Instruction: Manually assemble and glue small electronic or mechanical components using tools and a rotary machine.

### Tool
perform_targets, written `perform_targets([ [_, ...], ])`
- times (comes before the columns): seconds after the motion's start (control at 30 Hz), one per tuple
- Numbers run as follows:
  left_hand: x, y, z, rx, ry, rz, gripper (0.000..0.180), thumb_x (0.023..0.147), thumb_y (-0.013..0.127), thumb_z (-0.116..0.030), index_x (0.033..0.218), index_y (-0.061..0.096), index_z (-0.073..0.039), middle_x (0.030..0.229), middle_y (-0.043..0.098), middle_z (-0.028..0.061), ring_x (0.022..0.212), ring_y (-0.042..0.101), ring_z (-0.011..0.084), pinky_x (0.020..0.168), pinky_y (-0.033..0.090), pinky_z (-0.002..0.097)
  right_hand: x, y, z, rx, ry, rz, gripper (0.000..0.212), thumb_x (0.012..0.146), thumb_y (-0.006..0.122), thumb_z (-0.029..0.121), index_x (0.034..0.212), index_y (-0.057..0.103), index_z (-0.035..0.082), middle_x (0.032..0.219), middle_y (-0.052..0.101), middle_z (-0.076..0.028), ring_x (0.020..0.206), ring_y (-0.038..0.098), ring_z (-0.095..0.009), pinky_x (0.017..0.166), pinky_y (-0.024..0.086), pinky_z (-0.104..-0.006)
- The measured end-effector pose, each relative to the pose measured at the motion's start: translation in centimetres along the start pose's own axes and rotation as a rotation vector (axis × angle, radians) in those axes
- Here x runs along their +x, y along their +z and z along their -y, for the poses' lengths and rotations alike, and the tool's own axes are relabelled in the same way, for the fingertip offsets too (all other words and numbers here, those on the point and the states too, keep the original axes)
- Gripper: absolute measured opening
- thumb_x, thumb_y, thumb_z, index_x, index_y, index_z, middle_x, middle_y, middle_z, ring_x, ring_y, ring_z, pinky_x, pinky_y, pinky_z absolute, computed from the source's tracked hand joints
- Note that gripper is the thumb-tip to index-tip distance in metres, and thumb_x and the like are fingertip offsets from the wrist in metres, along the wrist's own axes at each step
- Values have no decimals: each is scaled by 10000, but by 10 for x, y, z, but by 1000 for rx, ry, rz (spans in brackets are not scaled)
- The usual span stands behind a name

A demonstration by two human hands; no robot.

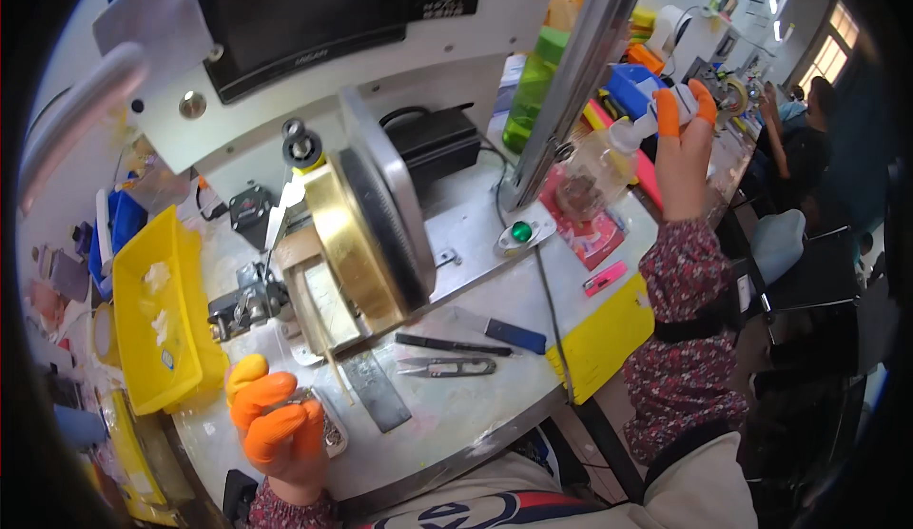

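My left hand (pixel 282 434), with orange and yellow finger covers, is curled closed at the front left of the bench. What its fingers hold, if anything, is hidden. Beside it sits a small clear tray (pixel 333 432) of tiny pieces, partly covered by the hand. My right hand (pixel 685 153) is raised at the right, with orange covers on the finger and thumb. Between them it grips a small whitish translucent container (pixel 673 103). Just left of that hand is a clear plastic cup (pixel 609 160), near a bag of brown material (pixel 582 194).
A machine with a brass-rimmed wheel (pixel 354 244) fills the middle. Scissor-like snips (pixel 447 366), a black pen-like tool (pixel 452 344) and a blue-handled knife (pixel 514 335) lie before it. A yellow bin (pixel 152 377) stands left. A metal post (pixel 580 82) rises right; people sit beyond.
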State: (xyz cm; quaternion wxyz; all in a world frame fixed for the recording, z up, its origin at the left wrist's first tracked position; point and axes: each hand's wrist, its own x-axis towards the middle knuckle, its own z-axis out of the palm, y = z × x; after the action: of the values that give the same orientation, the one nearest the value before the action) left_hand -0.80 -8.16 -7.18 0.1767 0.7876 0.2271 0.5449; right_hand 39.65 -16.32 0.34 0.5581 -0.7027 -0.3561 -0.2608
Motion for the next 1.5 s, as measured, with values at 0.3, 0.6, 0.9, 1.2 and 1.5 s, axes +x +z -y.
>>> perform_targets([
  [0.3,7,5,-1,-105,-152,4,207,699,667,-44,812,516,-130,804,634,43,837,582,246,947,261,434,-20,13,8,-129,-212,-45,442,778,615,188,1148,441,19,1031,539,-132,961,510,-209,830,390,-313],
  [0.6,5,3,3,-132,-57,-1,280,642,699,-20,829,524,-133,856,628,54,901,573,261,916,284,414,-175,16,103,-115,-344,1225,281,702,643,203,922,595,35,862,570,-123,763,549,-290,688,432,-371],
  [0.9,1,2,8,-220,-101,56,291,651,692,-13,876,568,-148,857,633,16,839,595,202,906,291,387,-177,16,121,-116,-292,1320,248,716,617,125,942,577,33,870,539,-122,730,540,-310,662,440,-374],
  [1.2,6,4,5,-163,-43,30,261,630,703,-29,845,593,-130,903,612,40,896,566,229,868,289,398,-173,-18,138,455,450,1079,157,805,552,66,950,522,15,874,547,-86,727,545,-148,621,442,-266],
  [1.5,6,6,1,-120,-14,-7,257,628,700,-33,845,609,-138,899,610,38,874,576,223,833,305,396,-192,-2,118,410,524,963,283,843,493,73,1096,403,-18,880,562,-65,722,499,-104,660,400,-235],
])
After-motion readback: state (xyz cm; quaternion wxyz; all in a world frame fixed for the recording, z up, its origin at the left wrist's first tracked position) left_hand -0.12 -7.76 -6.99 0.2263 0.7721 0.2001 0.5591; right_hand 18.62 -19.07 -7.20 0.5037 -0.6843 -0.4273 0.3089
